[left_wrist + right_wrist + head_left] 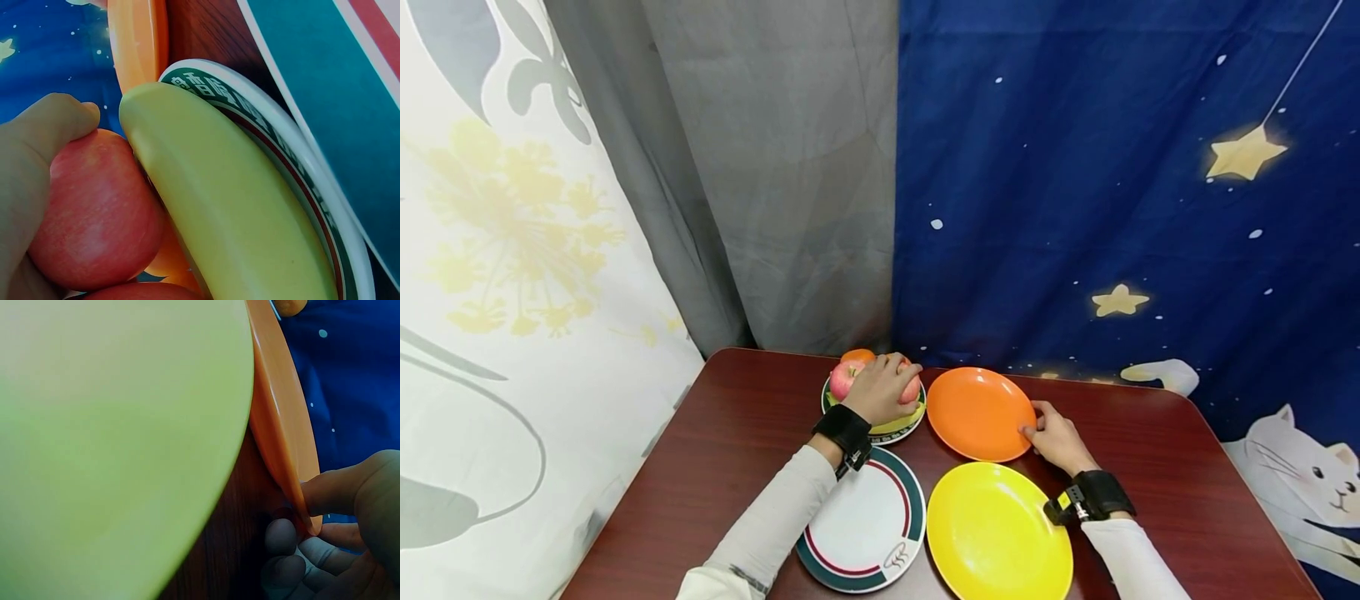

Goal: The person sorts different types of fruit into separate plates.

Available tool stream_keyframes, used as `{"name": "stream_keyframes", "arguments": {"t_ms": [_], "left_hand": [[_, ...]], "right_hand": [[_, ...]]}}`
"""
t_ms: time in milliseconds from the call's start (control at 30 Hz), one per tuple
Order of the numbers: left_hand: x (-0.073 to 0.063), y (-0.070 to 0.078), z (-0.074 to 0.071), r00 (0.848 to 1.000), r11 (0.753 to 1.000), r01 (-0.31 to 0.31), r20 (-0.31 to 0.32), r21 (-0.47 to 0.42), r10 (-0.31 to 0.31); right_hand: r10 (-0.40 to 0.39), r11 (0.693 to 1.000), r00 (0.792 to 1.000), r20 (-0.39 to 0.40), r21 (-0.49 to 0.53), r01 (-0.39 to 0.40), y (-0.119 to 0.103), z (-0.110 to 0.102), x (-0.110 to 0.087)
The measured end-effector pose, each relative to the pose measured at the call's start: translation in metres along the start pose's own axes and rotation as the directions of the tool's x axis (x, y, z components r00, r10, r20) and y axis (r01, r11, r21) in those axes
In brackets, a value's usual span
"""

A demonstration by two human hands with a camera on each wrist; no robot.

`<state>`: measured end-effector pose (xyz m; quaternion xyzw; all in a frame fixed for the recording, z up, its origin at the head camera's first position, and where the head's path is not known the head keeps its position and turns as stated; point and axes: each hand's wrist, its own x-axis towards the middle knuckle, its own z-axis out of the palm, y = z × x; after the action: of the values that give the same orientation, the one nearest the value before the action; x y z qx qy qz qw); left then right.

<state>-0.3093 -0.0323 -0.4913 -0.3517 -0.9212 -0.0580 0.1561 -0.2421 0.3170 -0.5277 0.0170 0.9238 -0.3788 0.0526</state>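
Note:
My left hand (882, 390) reaches over a small green-rimmed plate (356, 253) of fruit and grips a red apple (100, 215), with the thumb over its side. Beside that apple on the plate lies a yellow banana (219, 181). Another apple (844, 379) and an orange (857, 355) sit farther left and back on it. My right hand (1058, 439) pinches the right rim of an orange plate (981, 412), thumb on top and fingers beneath, as the right wrist view shows. No fruit lies on the orange plate.
Nearest me are a white plate with a green rim (861, 525) on the left and a yellow plate (1000, 533) on the right. All the plates stand close together on a dark red wooden table (722, 450). Grey and blue curtains (1037, 208) hang behind its far edge.

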Motion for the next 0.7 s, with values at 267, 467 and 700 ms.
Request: {"name": "stream_keyframes", "arguments": {"t_ms": [267, 467, 700], "left_hand": [[0.015, 0.017, -0.024, 0.994, 0.993, -0.08, -0.077, -0.092, 0.073], [0.053, 0.05, -0.054, 0.985, 0.987, -0.144, -0.102, -0.077, 0.136], [0.094, 0.079, -0.029, 0.994, 0.991, -0.08, 0.06, -0.107, 0.087]], "right_hand": [[-0.008, 1.0, 1.0, 0.001, 0.002, 0.008, 0.008, 0.001, 0.002], [0.004, 1.0, 1.0, -0.007, -0.002, -0.004, 0.0, 0.002, 0.001], [0.007, 1.0, 1.0, -0.027, -0.006, -0.007, 0.0, 0.001, 0.002]]}}
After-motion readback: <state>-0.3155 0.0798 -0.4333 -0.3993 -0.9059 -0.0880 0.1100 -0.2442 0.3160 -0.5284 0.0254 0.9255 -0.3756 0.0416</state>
